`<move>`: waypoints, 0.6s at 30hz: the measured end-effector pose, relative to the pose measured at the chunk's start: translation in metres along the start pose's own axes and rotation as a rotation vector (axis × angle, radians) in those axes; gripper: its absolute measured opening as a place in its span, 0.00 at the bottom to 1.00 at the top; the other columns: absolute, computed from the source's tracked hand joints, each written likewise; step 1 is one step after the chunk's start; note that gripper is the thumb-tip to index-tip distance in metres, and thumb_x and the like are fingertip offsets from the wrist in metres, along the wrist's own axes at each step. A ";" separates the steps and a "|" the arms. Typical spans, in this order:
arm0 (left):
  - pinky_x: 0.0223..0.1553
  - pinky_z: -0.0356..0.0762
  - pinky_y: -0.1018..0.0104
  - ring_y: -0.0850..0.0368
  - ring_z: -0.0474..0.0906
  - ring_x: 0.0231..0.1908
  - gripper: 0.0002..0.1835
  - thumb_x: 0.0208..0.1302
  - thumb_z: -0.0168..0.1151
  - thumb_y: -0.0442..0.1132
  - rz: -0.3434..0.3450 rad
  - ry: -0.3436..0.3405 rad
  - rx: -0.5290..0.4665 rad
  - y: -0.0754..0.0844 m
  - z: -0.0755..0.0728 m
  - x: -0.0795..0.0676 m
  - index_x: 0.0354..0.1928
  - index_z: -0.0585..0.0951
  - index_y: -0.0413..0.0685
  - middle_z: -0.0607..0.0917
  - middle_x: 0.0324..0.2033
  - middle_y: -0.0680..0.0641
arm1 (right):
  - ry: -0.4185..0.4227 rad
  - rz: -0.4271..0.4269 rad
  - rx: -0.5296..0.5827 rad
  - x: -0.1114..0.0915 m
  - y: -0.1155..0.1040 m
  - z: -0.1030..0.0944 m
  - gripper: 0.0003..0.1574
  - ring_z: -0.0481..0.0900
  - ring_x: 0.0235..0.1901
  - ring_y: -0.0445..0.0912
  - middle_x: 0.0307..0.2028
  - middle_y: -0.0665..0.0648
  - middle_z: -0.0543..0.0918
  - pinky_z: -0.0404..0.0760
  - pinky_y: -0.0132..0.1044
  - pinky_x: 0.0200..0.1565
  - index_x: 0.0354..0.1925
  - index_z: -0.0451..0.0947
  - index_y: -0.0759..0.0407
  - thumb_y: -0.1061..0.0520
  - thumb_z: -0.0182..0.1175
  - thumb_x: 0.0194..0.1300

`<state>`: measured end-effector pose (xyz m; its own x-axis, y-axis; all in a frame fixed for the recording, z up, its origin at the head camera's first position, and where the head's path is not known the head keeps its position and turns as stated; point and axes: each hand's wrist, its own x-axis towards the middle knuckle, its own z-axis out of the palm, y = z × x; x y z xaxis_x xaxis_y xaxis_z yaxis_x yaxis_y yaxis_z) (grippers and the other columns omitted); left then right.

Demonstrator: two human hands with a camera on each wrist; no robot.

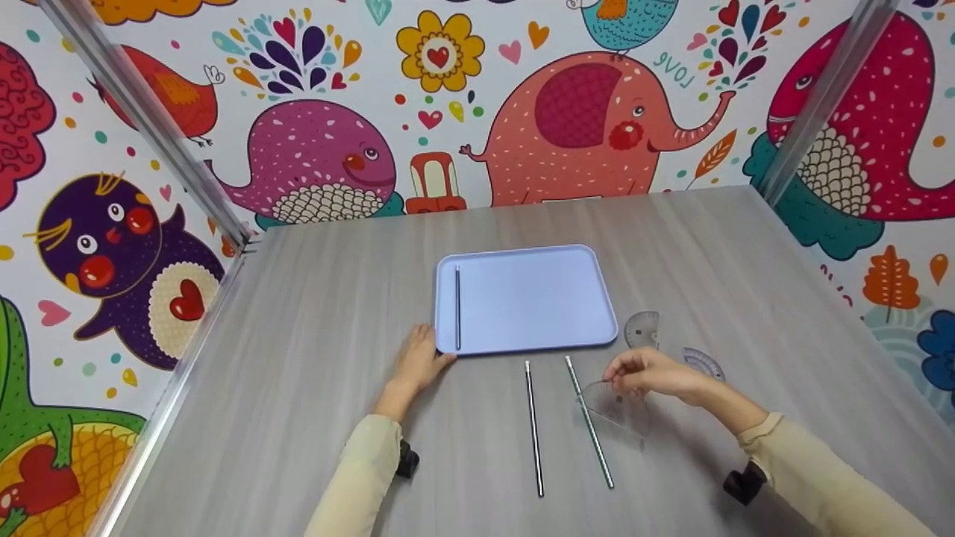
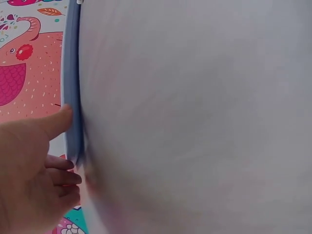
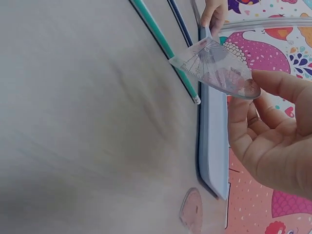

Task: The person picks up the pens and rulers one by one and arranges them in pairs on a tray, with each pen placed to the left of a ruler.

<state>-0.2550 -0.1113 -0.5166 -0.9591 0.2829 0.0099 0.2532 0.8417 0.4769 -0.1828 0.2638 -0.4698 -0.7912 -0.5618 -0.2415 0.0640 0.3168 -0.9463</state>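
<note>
A light-blue tray lies on the table, with a dark pencil along its left side. My left hand holds the tray's near-left corner, the thumb on the near edge and the fingers by the left side. In the right wrist view, my right hand pinches a clear protractor between thumb and fingertips. It is raised, overlapping a green pencil in the head view. To that pencil's left lies another dark pencil.
Two more clear protractors lie right of the tray: one by its near-right corner, the other farther right, partly behind my right hand. Patterned walls with metal posts border the grey table.
</note>
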 end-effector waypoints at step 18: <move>0.62 0.57 0.50 0.35 0.61 0.59 0.34 0.57 0.62 0.43 0.044 0.047 0.077 -0.001 -0.001 0.002 0.54 0.65 0.19 0.68 0.54 0.25 | 0.051 0.079 0.044 0.044 -0.015 -0.008 0.19 0.74 0.29 0.41 0.29 0.51 0.77 0.74 0.30 0.26 0.45 0.68 0.80 0.66 0.52 0.57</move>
<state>-0.2573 -0.1117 -0.5162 -0.9512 0.3001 0.0716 0.3025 0.8621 0.4065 -0.2234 0.2409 -0.4644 -0.8127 -0.4961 -0.3057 0.1532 0.3243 -0.9335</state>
